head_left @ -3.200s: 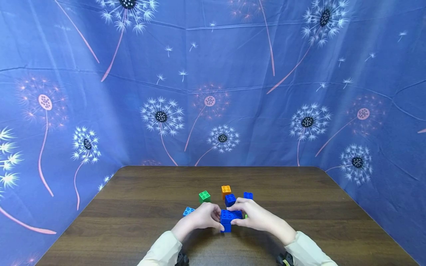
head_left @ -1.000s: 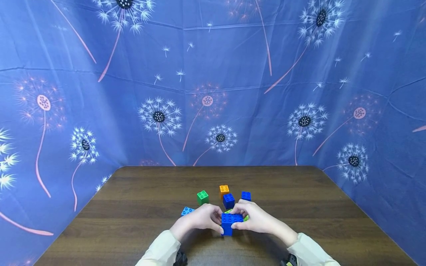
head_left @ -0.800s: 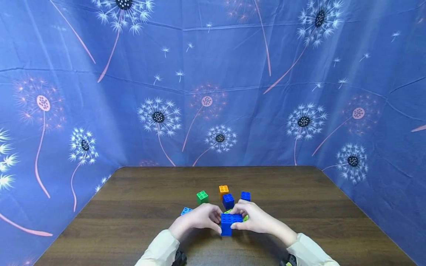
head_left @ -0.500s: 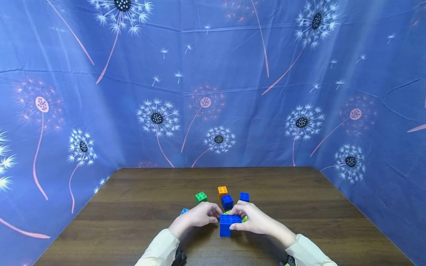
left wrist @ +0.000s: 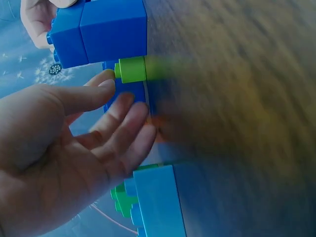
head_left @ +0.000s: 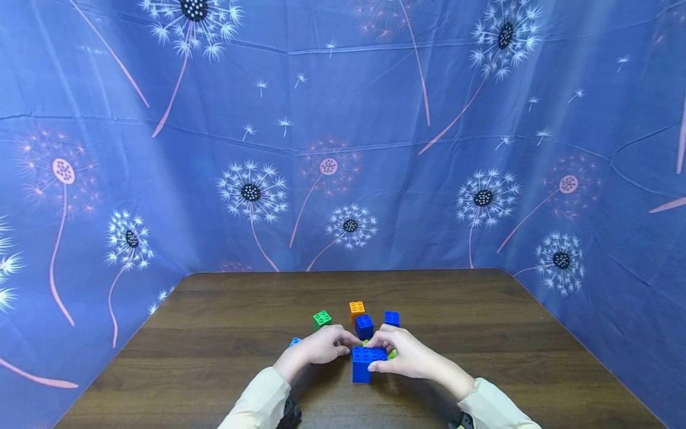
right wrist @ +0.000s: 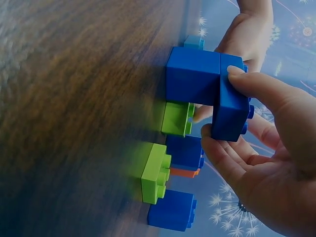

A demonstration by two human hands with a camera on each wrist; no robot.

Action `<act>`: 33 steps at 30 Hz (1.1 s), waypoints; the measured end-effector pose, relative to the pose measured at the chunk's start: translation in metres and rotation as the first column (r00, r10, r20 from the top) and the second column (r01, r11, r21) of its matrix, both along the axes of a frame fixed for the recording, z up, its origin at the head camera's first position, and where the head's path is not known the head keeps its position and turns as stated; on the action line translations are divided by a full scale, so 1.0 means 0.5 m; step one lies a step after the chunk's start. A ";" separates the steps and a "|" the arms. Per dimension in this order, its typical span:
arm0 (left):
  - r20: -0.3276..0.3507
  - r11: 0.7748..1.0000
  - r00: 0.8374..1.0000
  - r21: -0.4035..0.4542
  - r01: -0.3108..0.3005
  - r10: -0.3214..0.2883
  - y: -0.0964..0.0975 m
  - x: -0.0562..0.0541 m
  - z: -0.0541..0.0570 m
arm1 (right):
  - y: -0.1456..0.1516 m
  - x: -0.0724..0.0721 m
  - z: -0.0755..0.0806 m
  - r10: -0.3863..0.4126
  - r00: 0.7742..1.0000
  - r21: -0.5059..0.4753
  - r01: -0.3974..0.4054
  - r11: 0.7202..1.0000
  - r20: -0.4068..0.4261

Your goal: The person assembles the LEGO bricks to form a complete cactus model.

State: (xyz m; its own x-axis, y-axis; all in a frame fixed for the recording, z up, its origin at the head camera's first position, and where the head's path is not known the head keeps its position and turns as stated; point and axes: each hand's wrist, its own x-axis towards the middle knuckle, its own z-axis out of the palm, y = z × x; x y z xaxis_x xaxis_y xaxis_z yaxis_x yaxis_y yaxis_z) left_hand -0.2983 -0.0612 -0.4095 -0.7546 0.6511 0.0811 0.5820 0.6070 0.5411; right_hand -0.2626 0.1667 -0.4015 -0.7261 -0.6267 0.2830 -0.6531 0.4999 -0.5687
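Note:
In front of me stands a blue stack: a long blue brick (head_left: 370, 353) sits on a taller blue block (head_left: 361, 373) and overhangs it to the right. My right hand (head_left: 404, 354) pinches the long brick by its overhanging end, thumb on the near side, as the right wrist view also shows. Behind the stack lies a small lime brick (right wrist: 177, 118). My left hand (head_left: 323, 345) has left the stack and reaches behind it, fingers loosely bent. In the left wrist view its index fingertip is at the lime brick's (left wrist: 132, 69) studs; whether it touches cannot be told.
Behind the hands stand a green brick (head_left: 322, 319), an orange one (head_left: 356, 310), a dark blue one (head_left: 364, 327) and another blue one (head_left: 392, 319). A light blue brick (left wrist: 158, 200) lies beside my left hand. A second lime brick (right wrist: 155, 173) is near my right fingers.
My left hand let go of the blue stack and moved away behind it, toward the small lime brick. The long brick, earlier slightly angled, sits straight on the block. My right hand keeps its pinch.

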 end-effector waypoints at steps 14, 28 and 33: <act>-0.039 0.991 0.998 0.125 -0.040 0.045 -0.019 -0.010 -0.009 | -0.001 0.001 0.005 0.001 1.000 0.002 -0.001 1.000 0.017; 0.019 0.998 1.000 0.063 -0.023 0.022 -0.014 -0.008 -0.008 | -0.001 0.000 0.004 0.001 1.000 0.007 -0.001 1.000 0.019; 0.029 0.993 0.998 0.103 -0.062 0.059 -0.014 -0.008 -0.013 | -0.001 0.000 0.004 0.000 1.000 0.014 0.000 1.000 0.022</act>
